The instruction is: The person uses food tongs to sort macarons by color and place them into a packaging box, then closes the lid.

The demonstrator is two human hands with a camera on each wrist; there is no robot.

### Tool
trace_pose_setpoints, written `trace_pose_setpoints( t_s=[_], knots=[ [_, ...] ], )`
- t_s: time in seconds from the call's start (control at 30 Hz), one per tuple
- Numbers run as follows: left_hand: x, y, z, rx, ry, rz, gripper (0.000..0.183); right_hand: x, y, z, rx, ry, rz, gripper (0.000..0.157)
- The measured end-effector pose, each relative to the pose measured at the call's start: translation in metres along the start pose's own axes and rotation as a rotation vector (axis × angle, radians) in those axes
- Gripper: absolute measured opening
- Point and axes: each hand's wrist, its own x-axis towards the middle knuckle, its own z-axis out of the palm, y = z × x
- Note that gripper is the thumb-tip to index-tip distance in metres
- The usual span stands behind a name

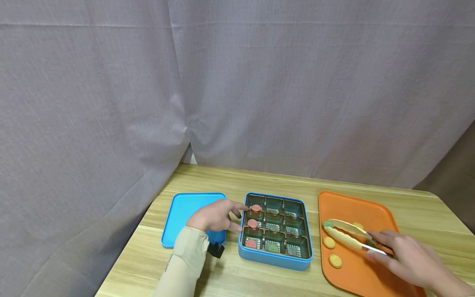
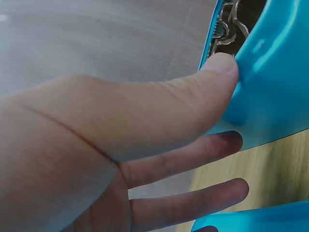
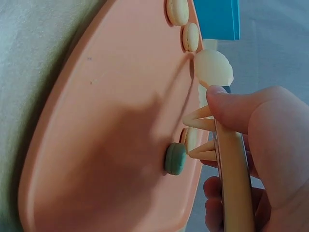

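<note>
My left hand (image 1: 219, 215) reaches to the left side of a blue box (image 1: 272, 258), its thumb (image 2: 219, 72) right at the rim and its other fingers loosely extended. The box has an insert of square compartments. Red macarons (image 1: 252, 223) sit in its left column, one per compartment, and a green macaron (image 1: 273, 248) in the front middle one. My right hand (image 1: 412, 253) grips a pair of tongs (image 1: 343, 237) with pale scalloped tips. In the head view, the tips are at another green macaron (image 1: 328, 224) near the left edge of the orange tray (image 1: 356, 202).
Yellow macarons (image 1: 335, 260) lie on the tray; another green macaron (image 3: 175, 158) shows there in the right wrist view. A flat blue lid (image 1: 193, 202) lies left of the box, partly behind my left hand. Grey cloth (image 1: 259, 103) hangs behind the wooden table (image 1: 222, 278).
</note>
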Motion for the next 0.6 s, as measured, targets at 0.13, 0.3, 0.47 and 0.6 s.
trace_pose_setpoints(
  t_s=[0.13, 0.3, 0.47, 0.6],
  knots=[
    [0.000, 0.000, 0.000, 0.005, 0.000, -0.001, 0.062, 0.002, -0.001, -0.003, 0.009, 0.031, -0.013, 0.059],
    [0.000, 0.001, 0.000, 0.002, -0.001, 0.002, 0.062, 0.005, -0.004, -0.010, 0.027, 0.054, -0.013, 0.060],
    [0.000, 0.000, 0.000, -0.007, -0.003, 0.001, 0.062, 0.008, -0.007, -0.018, 0.037, 0.077, -0.019, 0.060],
    [0.000, 0.001, -0.001, -0.009, -0.002, 0.002, 0.063, 0.010, -0.008, -0.023, 0.042, 0.077, -0.018, 0.059]
  ],
)
